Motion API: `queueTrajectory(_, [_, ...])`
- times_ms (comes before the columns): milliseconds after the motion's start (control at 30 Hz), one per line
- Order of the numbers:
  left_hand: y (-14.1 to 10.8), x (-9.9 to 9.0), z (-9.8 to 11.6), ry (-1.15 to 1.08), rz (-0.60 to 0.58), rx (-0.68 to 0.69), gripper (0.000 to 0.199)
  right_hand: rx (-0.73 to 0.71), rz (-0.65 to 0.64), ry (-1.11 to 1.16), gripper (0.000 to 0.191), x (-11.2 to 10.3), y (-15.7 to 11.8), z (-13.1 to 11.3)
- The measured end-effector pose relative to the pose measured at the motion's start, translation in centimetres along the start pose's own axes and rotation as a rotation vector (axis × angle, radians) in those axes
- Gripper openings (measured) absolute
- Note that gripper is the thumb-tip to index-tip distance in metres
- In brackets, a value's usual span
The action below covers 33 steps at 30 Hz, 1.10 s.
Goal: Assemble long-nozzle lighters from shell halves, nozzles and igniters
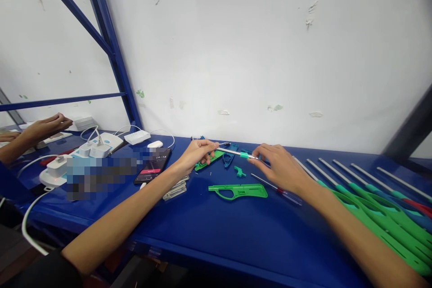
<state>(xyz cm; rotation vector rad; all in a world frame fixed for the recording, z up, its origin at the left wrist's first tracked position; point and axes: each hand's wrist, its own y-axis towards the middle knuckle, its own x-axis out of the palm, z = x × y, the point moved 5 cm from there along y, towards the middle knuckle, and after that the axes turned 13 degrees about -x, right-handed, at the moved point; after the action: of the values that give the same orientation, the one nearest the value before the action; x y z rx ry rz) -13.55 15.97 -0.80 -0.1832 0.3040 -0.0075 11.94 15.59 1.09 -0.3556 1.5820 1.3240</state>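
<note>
My left hand (pixel 200 152) pinches the left end of a thin metal tube (pixel 231 150), held above the blue table. Around the tube's right end, by a teal collar (pixel 244 155), the fingers of my right hand (pixel 272 160) are closed. Below lies a green lighter-shaped half shell (pixel 238 191), its inner side up. A small teal piece (pixel 240 171) rests between the shell and the tube. To the right is a screwdriver (pixel 276 188) with a clear purple-red handle. Blue shell parts (pixel 228 157) and another green part (pixel 216 160) lie behind and beneath my hands.
Several long-tube lighters (pixel 374 216) line the right side. Flat metal pieces (pixel 176 189) and a phone (pixel 153 165) lie left of centre. Power strips (pixel 57 172) with cables stand farther left, near another person's hand (pixel 47 128). A wall (pixel 236 54) bounds the back.
</note>
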Motion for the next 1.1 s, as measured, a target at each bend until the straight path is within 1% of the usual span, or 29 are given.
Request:
queueTrajectory(500, [-0.26,0.20,0.13,0.002,-0.011,-0.035,0.031,-0.017,0.005,-0.006,0.024,0.22,-0.10,0.08])
queueTrajectory(1100, [-0.51,0.33,0.31,0.005,0.018,-0.044,0.031,-0.029,-0.018,-0.006,0.026,0.48,-0.05,0.05])
